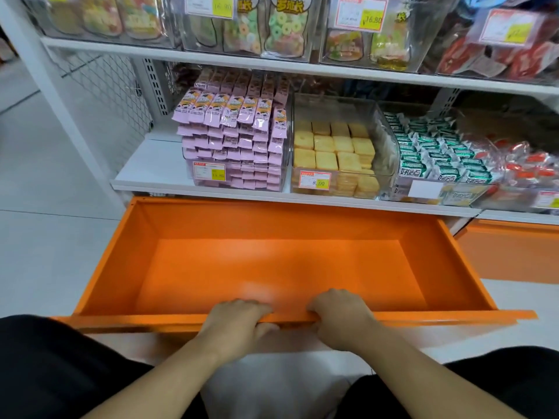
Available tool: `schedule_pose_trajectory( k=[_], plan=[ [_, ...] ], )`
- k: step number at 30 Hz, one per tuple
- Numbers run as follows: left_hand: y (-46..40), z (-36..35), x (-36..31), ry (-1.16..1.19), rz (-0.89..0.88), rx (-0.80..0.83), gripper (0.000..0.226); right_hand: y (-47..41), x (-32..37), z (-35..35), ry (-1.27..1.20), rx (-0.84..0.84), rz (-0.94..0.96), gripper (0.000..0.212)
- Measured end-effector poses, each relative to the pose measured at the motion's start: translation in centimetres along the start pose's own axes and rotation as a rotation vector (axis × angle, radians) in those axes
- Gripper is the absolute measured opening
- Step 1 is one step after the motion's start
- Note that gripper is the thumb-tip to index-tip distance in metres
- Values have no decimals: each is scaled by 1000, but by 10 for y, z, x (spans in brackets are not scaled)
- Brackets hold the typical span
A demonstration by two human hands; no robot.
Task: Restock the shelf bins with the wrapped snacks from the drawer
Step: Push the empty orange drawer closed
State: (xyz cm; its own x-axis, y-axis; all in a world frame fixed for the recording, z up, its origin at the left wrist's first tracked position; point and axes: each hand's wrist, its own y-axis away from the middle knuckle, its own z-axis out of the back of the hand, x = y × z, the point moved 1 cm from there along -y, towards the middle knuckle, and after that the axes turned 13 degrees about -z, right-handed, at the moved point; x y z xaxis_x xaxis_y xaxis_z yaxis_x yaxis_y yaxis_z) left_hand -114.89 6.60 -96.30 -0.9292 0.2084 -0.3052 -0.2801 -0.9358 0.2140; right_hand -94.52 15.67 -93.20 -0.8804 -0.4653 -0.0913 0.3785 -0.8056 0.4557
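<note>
Left hand (pixel 239 317) and right hand (pixel 340 313), side by side, each grip clenched over the front rim of the pulled-out orange drawer (pixel 447 267), fingers inside, thumbs beneath. Directly above, on the white shelf (pixel 151 173): clear bins of pink wrapped snacks (pixel 233 137), yellow biscuits (pixel 335 152), green-and-white packets (pixel 438 158).

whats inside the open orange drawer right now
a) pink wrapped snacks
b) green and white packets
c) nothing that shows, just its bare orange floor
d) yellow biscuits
c: the orange drawer shows only its bare floor and walls, while the left hand and right hand both grip its front edge; the pink wrapped snacks sit in a bin on the shelf above.
</note>
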Motion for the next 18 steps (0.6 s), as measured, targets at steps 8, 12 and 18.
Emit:
schedule_pose_trajectory(
  k=[8,12,18],
  plan=[
    [-2,7,-5,-32,-2,56,40,-4,-3,-9,-32,-31,-26,14],
    [0,6,-4,-28,1,63,39,-1,0,-7,-46,-33,-33,16],
    [1,4,-1,-27,14,54,38,4,2,-8,-80,-26,-41,16]
  ],
)
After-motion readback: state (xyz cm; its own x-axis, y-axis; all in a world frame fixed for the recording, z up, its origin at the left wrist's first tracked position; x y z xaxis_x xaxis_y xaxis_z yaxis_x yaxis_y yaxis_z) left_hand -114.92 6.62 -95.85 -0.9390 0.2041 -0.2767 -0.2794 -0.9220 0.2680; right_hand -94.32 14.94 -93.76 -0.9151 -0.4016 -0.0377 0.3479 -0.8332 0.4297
